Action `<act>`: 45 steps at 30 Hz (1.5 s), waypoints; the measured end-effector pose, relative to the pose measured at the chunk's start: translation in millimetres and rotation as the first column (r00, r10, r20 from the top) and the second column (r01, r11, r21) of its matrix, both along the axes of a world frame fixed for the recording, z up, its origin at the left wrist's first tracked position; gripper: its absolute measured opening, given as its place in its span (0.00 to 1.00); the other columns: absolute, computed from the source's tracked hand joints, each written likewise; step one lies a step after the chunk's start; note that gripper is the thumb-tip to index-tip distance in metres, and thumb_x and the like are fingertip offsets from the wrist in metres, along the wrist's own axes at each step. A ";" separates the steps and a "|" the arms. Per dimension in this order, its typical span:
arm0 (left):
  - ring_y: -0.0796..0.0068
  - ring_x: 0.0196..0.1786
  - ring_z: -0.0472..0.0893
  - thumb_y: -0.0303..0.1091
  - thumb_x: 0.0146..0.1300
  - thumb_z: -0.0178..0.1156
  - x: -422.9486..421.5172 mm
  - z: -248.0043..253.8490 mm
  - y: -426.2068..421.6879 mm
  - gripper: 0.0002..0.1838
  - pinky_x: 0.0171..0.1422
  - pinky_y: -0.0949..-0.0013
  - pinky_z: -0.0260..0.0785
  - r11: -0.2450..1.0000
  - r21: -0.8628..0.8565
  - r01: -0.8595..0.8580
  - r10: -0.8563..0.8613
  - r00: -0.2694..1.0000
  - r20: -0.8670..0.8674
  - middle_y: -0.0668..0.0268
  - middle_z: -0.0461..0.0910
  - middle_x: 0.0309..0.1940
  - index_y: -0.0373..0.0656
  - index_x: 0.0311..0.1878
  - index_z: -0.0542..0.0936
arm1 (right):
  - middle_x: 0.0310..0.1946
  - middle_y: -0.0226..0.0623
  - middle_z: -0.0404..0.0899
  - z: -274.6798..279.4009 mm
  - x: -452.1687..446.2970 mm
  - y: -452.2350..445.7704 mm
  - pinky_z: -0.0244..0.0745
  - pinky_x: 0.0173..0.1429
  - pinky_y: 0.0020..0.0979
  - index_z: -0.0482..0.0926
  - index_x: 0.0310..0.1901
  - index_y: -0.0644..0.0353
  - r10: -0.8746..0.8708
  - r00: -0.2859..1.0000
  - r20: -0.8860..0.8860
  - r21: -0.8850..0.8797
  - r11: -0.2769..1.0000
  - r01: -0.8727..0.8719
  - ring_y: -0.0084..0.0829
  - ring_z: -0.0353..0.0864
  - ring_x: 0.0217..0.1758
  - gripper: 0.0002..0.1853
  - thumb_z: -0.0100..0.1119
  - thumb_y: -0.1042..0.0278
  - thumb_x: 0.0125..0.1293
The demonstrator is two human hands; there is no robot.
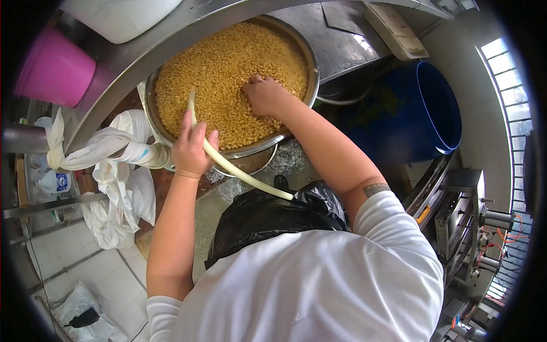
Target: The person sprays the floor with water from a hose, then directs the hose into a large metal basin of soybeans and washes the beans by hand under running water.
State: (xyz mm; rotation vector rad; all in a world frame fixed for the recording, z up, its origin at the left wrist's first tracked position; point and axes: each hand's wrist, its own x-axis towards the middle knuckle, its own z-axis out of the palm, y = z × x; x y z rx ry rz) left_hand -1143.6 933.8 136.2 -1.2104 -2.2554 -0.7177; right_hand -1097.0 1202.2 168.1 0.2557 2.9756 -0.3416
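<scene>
A large round metal basin [313, 74] is filled with soaked yellow beans [228, 57] that look like soybeans. My left hand [194, 147], at the basin's near left rim, is closed around a pale flexible hose [239, 172]. One end of the hose points into the beans, and the rest curves down towards my waist. Further right, my right hand [265, 96] is in the beans with its fingers curled; the fingertips are partly buried among them.
A metal ledge [134, 68] arches over the basin's left side, carrying a pink bucket [60, 68] and a white container [119, 17]. White cloth sacks [122, 188] hang at left. A blue barrel [399, 114] lies on its side at right, near metal machinery [461, 216].
</scene>
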 end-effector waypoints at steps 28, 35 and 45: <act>0.45 0.43 0.91 0.44 0.63 0.75 -0.1 0.2 0.8 0.18 0.42 0.53 0.85 0.998 0.052 -0.018 0.019 1.000 -0.011 0.43 0.80 0.70 0.45 0.50 0.84 | 0.75 0.54 0.74 -75.4 -127.9 78.9 0.80 0.68 0.53 0.77 0.73 0.65 -0.321 0.865 0.387 -0.691 0.521 0.502 0.49 0.79 0.73 0.35 0.71 0.48 0.75; 0.49 0.37 0.90 0.45 0.62 0.75 -2.6 -0.7 1.4 0.18 0.39 0.55 0.85 0.998 0.058 0.000 0.004 0.998 -0.068 0.40 0.80 0.68 0.43 0.47 0.85 | 0.85 0.53 0.60 -56.0 -108.5 65.4 0.59 0.84 0.58 0.70 0.80 0.63 -0.304 0.861 0.408 -0.912 -0.177 0.370 0.50 0.61 0.86 0.48 0.76 0.40 0.69; 0.50 0.35 0.89 0.45 0.63 0.74 -2.9 -0.6 1.8 0.17 0.37 0.55 0.84 0.999 0.052 0.003 0.001 0.997 -0.078 0.39 0.80 0.67 0.43 0.46 0.85 | 0.87 0.40 0.57 12.1 -90.4 33.6 0.61 0.81 0.72 0.61 0.84 0.52 -0.323 0.907 0.270 -0.851 -0.520 0.068 0.49 0.63 0.85 0.38 0.49 0.36 0.85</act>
